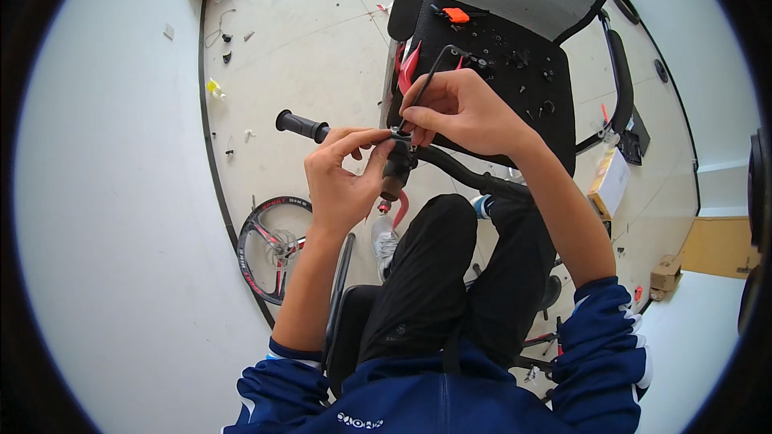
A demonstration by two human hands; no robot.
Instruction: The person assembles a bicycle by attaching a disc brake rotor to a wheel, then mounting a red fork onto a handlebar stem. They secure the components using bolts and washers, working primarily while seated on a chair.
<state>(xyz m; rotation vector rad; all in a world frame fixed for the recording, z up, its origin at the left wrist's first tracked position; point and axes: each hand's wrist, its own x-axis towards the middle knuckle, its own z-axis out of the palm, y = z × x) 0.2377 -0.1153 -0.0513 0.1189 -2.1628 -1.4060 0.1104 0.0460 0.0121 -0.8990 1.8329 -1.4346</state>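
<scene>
Grip: left hand (342, 185) is closing thumb and fingers around the small clamp (400, 141) on the handlebar (466, 173), bracing it
Handlebar: it is lying across the lap, rubber end grip (301, 124) pointing left, bar running right under the wrists
Right hand (458, 108): fingers are pinching a bent hex key (434, 72), tip seated down in the clamp
Doing it well: keeping the key square in the bolt, holding the clamp steady, turning in short strokes
Around: wheel (273, 245) on the floor at left; chair seat (515, 72) ahead, scattered with small parts
</scene>
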